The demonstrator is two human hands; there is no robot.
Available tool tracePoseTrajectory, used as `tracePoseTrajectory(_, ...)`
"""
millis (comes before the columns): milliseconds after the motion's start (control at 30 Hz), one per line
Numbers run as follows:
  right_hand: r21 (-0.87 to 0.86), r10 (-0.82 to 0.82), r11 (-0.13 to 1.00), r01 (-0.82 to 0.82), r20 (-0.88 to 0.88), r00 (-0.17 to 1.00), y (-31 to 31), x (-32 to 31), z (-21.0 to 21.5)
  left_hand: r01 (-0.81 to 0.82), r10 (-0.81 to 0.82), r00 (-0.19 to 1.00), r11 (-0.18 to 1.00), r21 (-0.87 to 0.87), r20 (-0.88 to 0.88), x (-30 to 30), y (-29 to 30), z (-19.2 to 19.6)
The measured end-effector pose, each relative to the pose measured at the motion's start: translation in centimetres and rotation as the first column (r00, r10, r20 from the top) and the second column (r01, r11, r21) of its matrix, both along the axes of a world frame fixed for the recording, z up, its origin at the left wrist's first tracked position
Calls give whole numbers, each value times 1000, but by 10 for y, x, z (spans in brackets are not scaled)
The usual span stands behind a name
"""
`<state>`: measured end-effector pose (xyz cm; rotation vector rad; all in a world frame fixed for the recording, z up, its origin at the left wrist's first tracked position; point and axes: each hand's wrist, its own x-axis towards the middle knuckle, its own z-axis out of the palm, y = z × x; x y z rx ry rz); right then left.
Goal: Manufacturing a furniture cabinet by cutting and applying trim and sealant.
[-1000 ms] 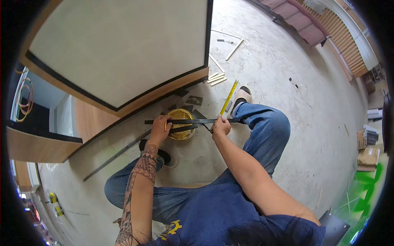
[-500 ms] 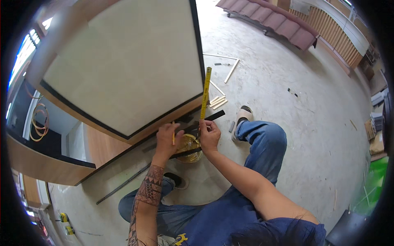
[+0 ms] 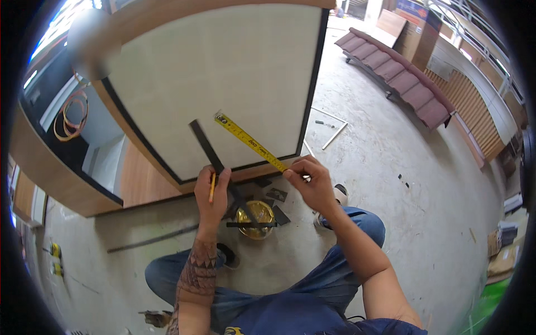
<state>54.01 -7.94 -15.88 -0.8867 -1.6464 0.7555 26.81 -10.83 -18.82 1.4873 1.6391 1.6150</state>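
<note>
My left hand (image 3: 207, 195) is closed around a flat black strip (image 3: 205, 142), with a yellow pencil (image 3: 212, 190) pinned between its fingers. The strip slants from upper left down toward a round gold tin (image 3: 261, 210) on the floor. Between the fingertips of my right hand (image 3: 311, 180) is the yellow blade of a tape measure (image 3: 251, 143); its hooked end points up and left, near the strip's upper end but apart from it. The tape's case does not show. A short black strip (image 3: 251, 225) lies across the tin.
In front stands a wooden cabinet with a white, black-edged panel (image 3: 212, 67). Black offcuts (image 3: 280, 215) lie beside the tin, and a long dark strip (image 3: 151, 243) on the floor at left. A coil of cable (image 3: 70, 120) hangs left. A wheeled, mauve ribbed piece (image 3: 396, 75) stands far right.
My left hand has lifted the black strip from near the floor. The tape blade in my right hand has swung from nearly upright to pointing up and left. The view has shifted.
</note>
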Motion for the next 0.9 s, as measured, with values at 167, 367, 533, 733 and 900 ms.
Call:
tracePoseTrajectory(167,-217,36,974,67,437,899,46,16,-62,87,146,643,961,-261,752,-1,19,-127)
tracePoseTrajectory(367,-242,101,968,63,608,788,59,11,-200,175,238,486,916,-360,841,0,18,-220)
tracePoseTrajectory(533,-302,179,953,15,603,777,48,13,-260,166,381,439,856,-490,813,-9,8,-225)
tracePoseTrajectory(733,-377,244,926,23,642,727,56,16,-282,-51,536,362,828,-558,763,-63,5,-249)
tracePoseTrajectory(900,-436,300,899,43,684,665,59,9,-261,-104,579,369,803,-587,727,-82,-6,-271)
